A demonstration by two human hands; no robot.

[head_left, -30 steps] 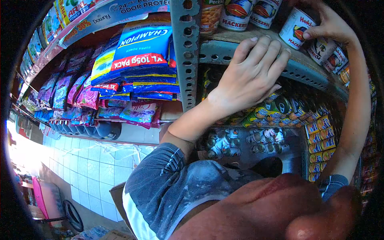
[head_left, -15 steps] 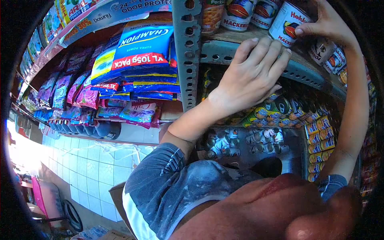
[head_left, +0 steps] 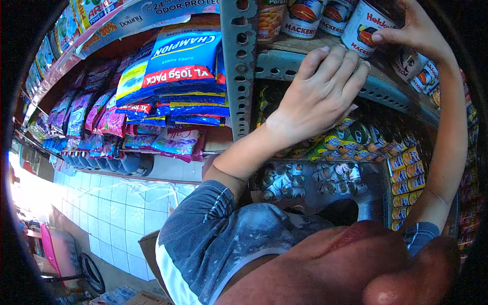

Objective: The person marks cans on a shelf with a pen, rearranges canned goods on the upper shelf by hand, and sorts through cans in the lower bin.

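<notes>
A white can of mackerel (head_left: 362,31) with red lettering stands tilted at the front of the upper shelf. My right hand (head_left: 418,31) reaches round it from the right, thumb pressed on the label; its other fingers are partly out of frame. My left hand (head_left: 321,94) is at the front rail of that shelf (head_left: 278,65), back toward me, fingers slightly bent and apart. Its fingertips are at the rail just below the can, and I see nothing held in it. More mackerel cans (head_left: 304,18) stand left of the tilted one.
Blue Champion detergent packs (head_left: 178,58) are stacked on the left shelf, past a perforated metal post (head_left: 241,66). Below the rail are rows of yellow cans (head_left: 406,178) and silver cans (head_left: 284,183). Further cans (head_left: 426,79) sit right of my right wrist. Pale floor tiles (head_left: 119,208) show lower left.
The tilted can and my right thumb have shifted very slightly left and up. My left hand stays at the rail.
</notes>
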